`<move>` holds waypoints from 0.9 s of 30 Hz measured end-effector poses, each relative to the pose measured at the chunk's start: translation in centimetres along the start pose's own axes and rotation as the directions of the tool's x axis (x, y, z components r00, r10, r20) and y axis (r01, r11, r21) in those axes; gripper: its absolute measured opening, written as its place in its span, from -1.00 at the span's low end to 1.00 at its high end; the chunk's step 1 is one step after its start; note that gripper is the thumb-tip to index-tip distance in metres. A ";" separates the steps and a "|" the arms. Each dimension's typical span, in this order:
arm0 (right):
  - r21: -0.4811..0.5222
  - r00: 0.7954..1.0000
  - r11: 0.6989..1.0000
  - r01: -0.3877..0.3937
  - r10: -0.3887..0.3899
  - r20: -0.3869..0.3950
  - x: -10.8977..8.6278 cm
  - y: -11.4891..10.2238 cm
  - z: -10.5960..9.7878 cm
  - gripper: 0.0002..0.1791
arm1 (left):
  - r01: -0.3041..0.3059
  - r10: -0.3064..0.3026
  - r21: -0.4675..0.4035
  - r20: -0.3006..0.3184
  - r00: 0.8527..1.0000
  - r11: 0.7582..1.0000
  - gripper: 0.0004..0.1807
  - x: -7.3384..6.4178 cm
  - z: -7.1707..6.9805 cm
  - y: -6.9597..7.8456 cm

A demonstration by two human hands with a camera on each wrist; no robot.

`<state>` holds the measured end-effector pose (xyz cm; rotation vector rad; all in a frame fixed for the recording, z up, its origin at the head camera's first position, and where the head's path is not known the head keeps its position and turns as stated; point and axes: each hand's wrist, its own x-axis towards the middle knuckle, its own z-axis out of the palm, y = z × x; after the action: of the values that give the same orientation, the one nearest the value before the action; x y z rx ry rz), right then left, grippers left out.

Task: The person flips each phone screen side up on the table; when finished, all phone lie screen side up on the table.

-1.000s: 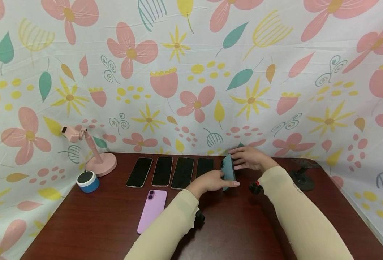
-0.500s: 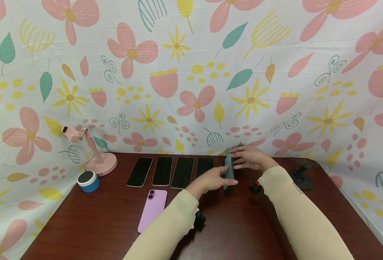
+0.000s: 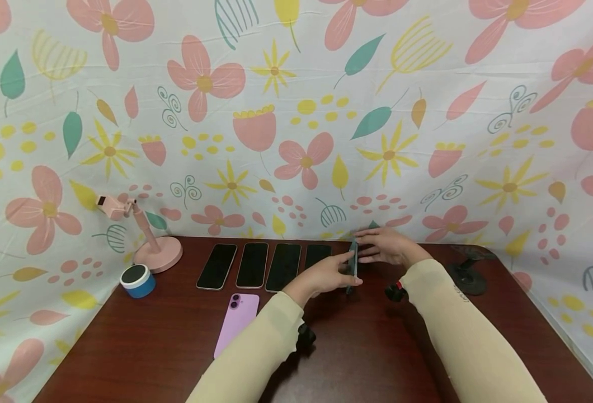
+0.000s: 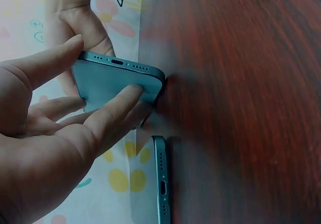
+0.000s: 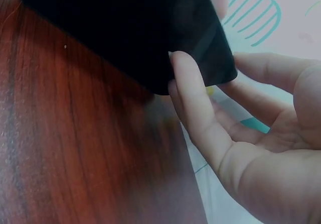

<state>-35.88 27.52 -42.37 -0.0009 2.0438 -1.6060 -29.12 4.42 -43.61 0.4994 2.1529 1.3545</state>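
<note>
A blue-backed smartphone [image 4: 108, 81] is tipped up on its side near the table's back, its blue back facing left. Seen from the head it is almost edge-on. My left hand [image 3: 326, 274] grips its near end, with one digit lying across the back and other fingers at its edges. At the far end is my right hand [image 3: 389, 246]; its thumb [image 5: 188, 78] lies over the black screen, and its fingers reach round the edge, so the phone is pinched there. A row of dark-screened phones [image 3: 283, 267] lies to the left, the rightmost partly hidden behind my left hand.
A purple phone [image 3: 237, 324] lies back up in front of the row, partly covered by my left sleeve. At the left stand a pink phone stand [image 3: 158, 254] and a small blue-and-white round object [image 3: 138, 284]. A black stand [image 3: 467, 277] sits back right, against the floral curtain.
The blue phone has turned from showing its back to nearly edge-on. My left hand has shifted slightly left, while the right hand stays almost in place.
</note>
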 end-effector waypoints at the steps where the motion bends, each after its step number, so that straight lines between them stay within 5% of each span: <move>1: 0.005 1.000 1.000 0.000 0.000 0.001 0.0 0.1 0.0 -0.32 | -0.004 0.004 -0.007 0.001 1.000 1.000 -0.08 -0.1 0.0 0.0; 27: -0.025 0.999 0.999 0.040 -0.040 0.006 1.0 1.6 0.3 -0.18 | -0.020 0.021 0.022 -0.025 0.999 1.000 -0.11 -1.0 -0.5 0.4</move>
<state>-36.07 27.37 -44.24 -0.0561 2.0721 -1.6021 -28.65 3.70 -42.89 0.5169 2.1904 1.3566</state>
